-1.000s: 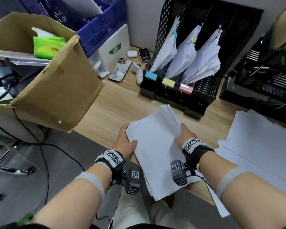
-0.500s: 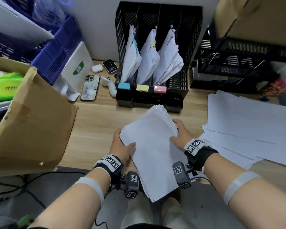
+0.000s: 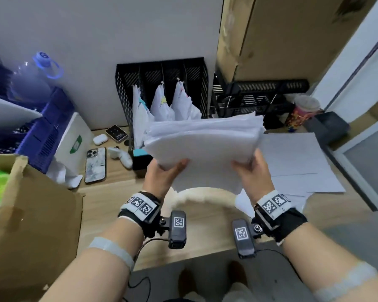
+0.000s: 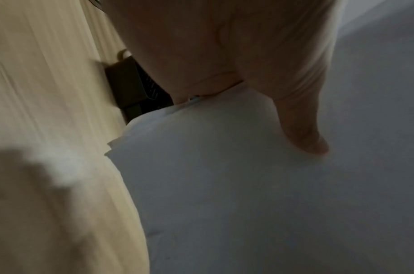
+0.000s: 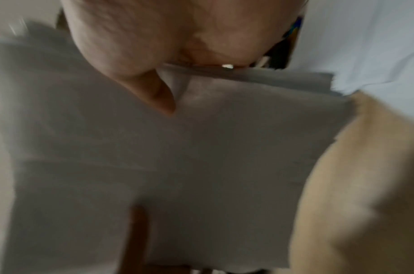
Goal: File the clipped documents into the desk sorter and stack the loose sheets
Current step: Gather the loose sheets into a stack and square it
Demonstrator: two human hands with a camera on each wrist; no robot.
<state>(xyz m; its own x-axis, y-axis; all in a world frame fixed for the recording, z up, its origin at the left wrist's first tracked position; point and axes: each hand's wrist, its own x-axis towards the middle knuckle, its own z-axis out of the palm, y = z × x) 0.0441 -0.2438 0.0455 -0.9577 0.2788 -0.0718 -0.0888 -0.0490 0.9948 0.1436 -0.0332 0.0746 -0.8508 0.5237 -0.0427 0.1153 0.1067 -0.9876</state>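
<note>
A thick stack of loose white sheets is held up above the desk, its far edge raised toward the sorter. My left hand grips its left side, thumb on top. My right hand grips its right side, thumb on top. The same stack of loose sheets fills both wrist views. Behind it stands the black mesh desk sorter with three clipped documents upright in its slots. The stack hides the sorter's lower front.
More loose white sheets lie spread on the wooden desk at the right. A cardboard box stands at the left. A phone, earbuds case, blue crates and black trays line the back.
Both hands have lifted the stack off the desk and tipped it up toward the sorter. The head view has swung up and to the right.
</note>
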